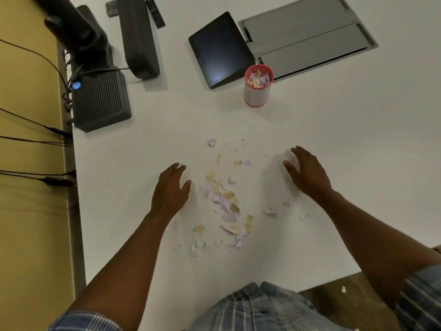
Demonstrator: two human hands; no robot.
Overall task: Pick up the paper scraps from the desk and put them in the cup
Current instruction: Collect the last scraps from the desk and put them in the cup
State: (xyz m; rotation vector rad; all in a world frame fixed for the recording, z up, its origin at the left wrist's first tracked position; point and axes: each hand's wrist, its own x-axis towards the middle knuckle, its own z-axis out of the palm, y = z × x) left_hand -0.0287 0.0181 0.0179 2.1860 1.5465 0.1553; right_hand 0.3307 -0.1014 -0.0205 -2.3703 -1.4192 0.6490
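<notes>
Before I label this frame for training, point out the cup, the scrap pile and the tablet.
cup [257, 95]: head view, on its white side wall.
scrap pile [225, 201]: head view, on its dense middle.
tablet [218, 47]: head view, on its dark screen.

Office or meeting-room setting — broad white desk [334, 144] stretching well beyond fingers [296, 152] of right hand. Grey cable-access hatch [310, 37] sitting flush in desk top, far ahead of fingertips, dark tablet-like panel [220, 50] lying just beside it. Ahead of left hand's fingers [177, 167], ribbed black box [101, 101] glowing with small blue light, long dark speaker-like unit [138, 37] and slim remote [155, 12] lying past it — black cables [35, 126] trailing off desk edge against yellow wall [26, 211].
</notes>
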